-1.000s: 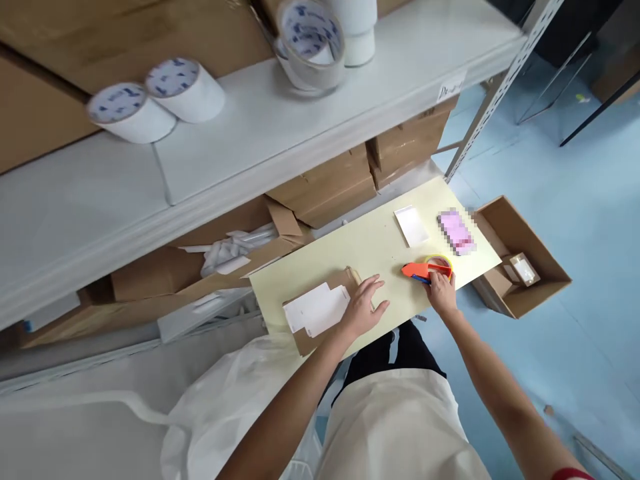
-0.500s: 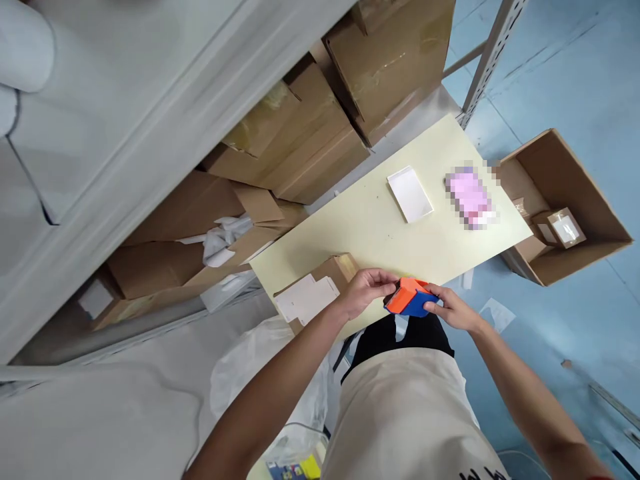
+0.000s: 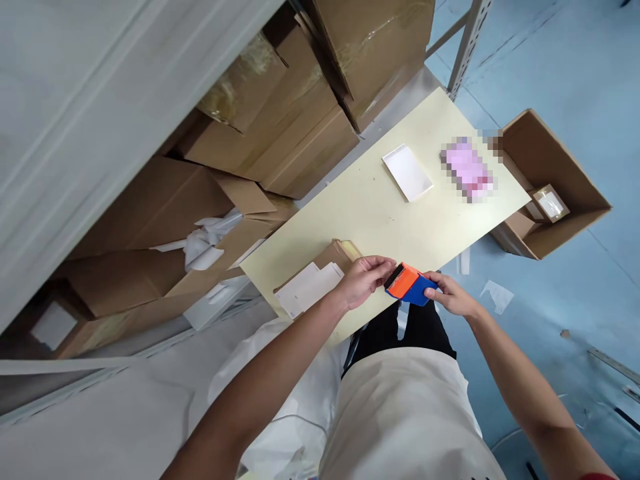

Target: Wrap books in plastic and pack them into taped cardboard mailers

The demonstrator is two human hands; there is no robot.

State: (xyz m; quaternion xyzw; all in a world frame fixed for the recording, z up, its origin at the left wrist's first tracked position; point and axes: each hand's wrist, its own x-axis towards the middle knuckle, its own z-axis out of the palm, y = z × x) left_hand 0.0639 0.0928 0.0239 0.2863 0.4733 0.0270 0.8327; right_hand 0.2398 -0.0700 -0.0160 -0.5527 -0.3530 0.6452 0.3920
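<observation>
A small orange-and-blue box (image 3: 419,289) with a black strip along its left end is held in front of my body, over the table's near edge. My right hand (image 3: 453,295) grips its blue right end, thumb on top and the other fingers behind. At the black end, my left hand (image 3: 369,277) has thumb and fingertips pinched together against or just beside the corner. Whatever lies between those fingertips is too small to make out. Beneath my left wrist, white card pieces (image 3: 309,287) lie on a brown carton (image 3: 334,253).
On the pale yellow table (image 3: 360,200) lie a shallow white tray (image 3: 407,173) and a blurred-out pink item (image 3: 467,167). An open carton (image 3: 560,160) holding a small box stands beyond the right end. Shelves with large cartons (image 3: 300,133) line the left.
The box has turned so its orange face and black strip lie flatter towards me. My left fingers have shifted to its upper left corner. My view has moved slightly.
</observation>
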